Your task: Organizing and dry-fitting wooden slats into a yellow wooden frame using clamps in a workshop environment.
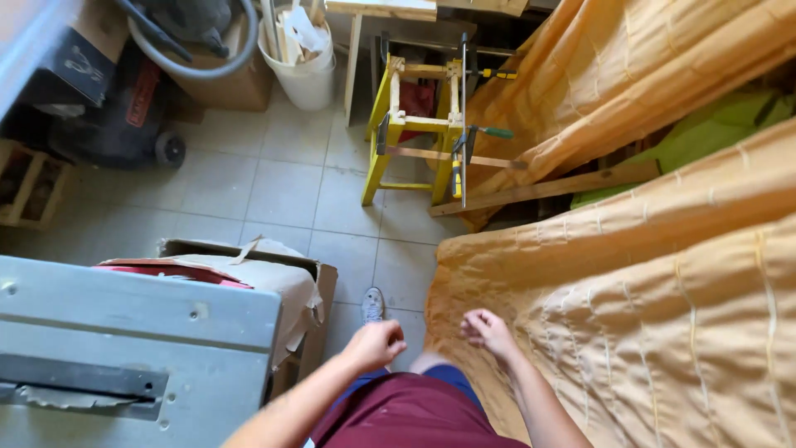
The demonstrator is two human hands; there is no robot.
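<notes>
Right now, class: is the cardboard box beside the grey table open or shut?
Open: the cardboard box has its flaps up and crumpled paper showing inside.

Pale tiled floor (282, 187), a yellow wooden frame (414, 124) in clamps, white bucket (303, 70) beside it.

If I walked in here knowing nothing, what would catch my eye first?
Probably the big orange cloth draped down the right side, beside the person's loosely curled right hand. Next, the yellow wooden frame held in clamps on the tiled floor ahead, and the grey machine table at lower left.
</notes>
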